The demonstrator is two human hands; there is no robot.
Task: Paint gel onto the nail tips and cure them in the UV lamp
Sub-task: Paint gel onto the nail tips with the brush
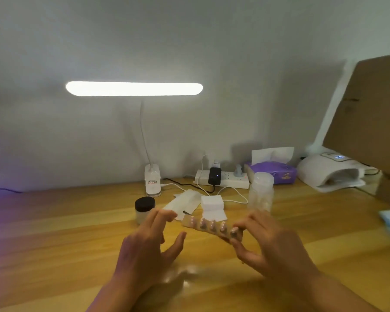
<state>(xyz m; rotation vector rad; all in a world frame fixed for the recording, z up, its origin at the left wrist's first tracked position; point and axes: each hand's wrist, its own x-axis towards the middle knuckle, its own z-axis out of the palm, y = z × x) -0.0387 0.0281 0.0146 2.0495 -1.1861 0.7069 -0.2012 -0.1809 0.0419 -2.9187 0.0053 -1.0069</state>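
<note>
left hand [152,240] loose, right hand [265,242] pinching.

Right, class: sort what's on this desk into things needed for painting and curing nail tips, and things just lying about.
For the job: strip of nail tips, right hand holding it, UV lamp, black-lidded jar (possibly gel).
Lying about: purple tissue box, power strip, clear bottle, cardboard box.

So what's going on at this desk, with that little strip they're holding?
A person is working on fake nails. Their right hand pinches one end of a strip of nail tips, held over the wooden table. The left hand hovers open by the strip's other end, not gripping it. The white UV lamp sits at the back right; the strip is not in it. Neither hand holds a brush.
</note>
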